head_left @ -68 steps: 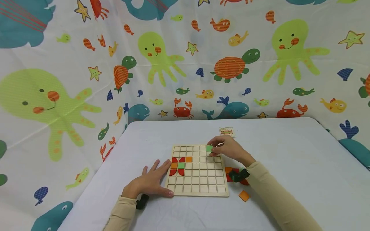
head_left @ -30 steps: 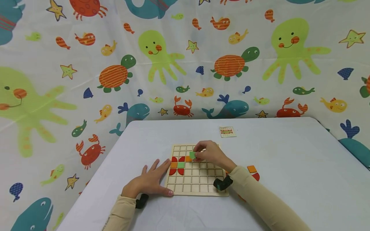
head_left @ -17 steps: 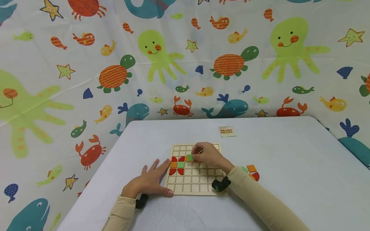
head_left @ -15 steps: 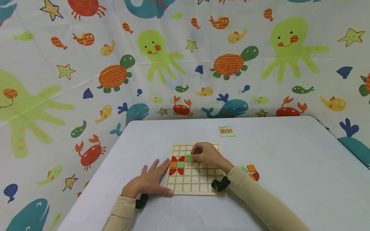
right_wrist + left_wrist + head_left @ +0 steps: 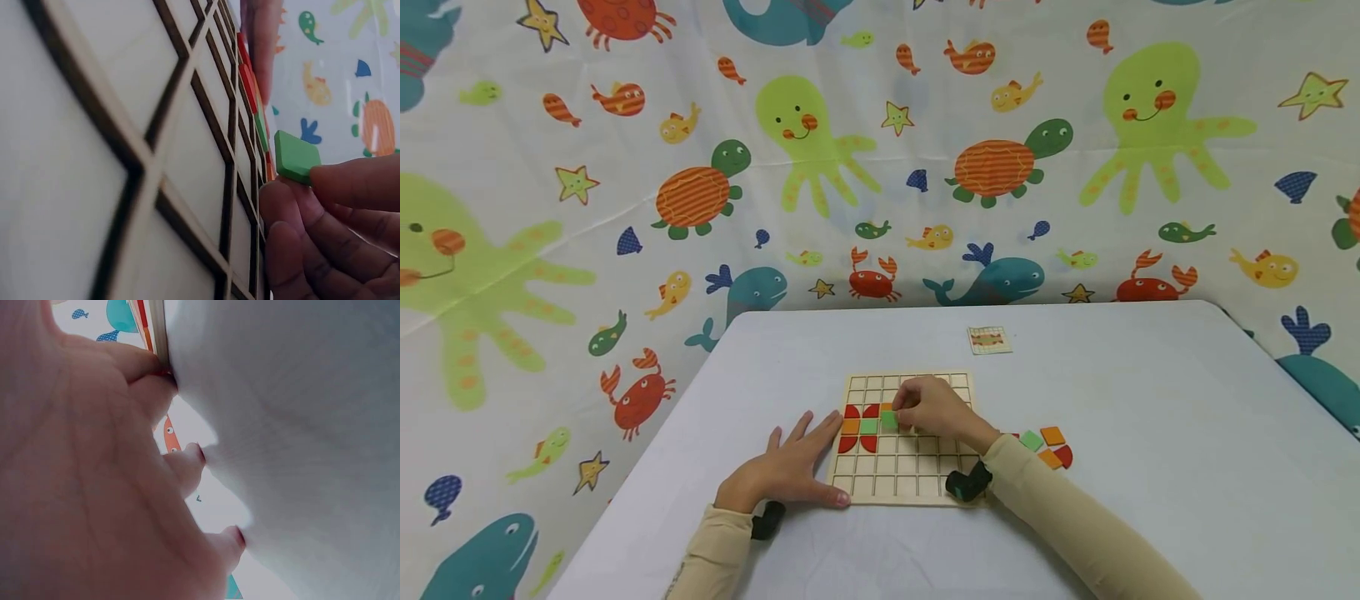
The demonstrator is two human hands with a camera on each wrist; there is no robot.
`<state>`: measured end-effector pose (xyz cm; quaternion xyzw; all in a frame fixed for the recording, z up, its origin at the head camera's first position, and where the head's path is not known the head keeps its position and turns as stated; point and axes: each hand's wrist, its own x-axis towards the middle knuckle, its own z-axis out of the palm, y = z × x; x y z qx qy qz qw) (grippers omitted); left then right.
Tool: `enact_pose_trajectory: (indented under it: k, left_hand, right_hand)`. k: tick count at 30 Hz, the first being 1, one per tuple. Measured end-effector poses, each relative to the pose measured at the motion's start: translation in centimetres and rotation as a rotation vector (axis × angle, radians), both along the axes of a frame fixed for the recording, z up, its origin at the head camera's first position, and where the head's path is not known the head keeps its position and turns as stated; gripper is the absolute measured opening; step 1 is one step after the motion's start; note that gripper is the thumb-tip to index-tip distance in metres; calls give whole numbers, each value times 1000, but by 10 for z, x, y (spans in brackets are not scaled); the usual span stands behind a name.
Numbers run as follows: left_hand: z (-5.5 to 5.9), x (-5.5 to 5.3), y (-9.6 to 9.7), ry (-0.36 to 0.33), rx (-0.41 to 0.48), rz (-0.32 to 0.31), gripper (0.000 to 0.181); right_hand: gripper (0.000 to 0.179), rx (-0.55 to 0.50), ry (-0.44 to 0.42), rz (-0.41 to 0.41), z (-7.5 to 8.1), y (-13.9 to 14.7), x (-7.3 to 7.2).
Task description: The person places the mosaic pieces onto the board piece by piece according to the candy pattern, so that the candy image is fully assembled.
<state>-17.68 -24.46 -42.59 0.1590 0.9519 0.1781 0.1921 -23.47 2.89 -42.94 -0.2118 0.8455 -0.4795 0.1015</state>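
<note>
My right hand (image 5: 934, 408) pinches a green square tile (image 5: 296, 156) between thumb and fingertips, close over the wooden grid board (image 5: 910, 492). In the head view the tile overlaps the cell just below an orange tile (image 5: 886, 407). My left hand (image 5: 793, 467) lies spread at the board's left edge, its fingertips and thumb touching the frame and table. The left wrist view shows its fingers (image 5: 187, 465) straight against the white cloth. On the board's left side sit red quarter-round tiles (image 5: 852, 412), an orange tile (image 5: 850, 427) and a green tile (image 5: 868, 427).
Loose tiles lie right of the board: a green one (image 5: 1031, 440), an orange one (image 5: 1052, 436) and a red rounded one (image 5: 1063, 455), partly behind the right forearm. A small pattern card (image 5: 989, 340) rests farther back on the white table (image 5: 1150, 400).
My right hand has carried the green tile from the board's upper right to the left, then slightly down, from over the orange tile to below it. The left hand has stayed in place.
</note>
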Motion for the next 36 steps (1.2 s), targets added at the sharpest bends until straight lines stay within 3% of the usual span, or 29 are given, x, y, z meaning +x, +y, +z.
enact_pose_trajectory:
  k: [15,36]
  left_hand:
    - [-1,-1,-1,-3,5,0,127]
    - [1,-1,-1,-6,12,-6,127]
  right_hand:
    - [4,65,86,-15,-6,-8,2]
    - [11,74,198,-18,-12,-9,5]
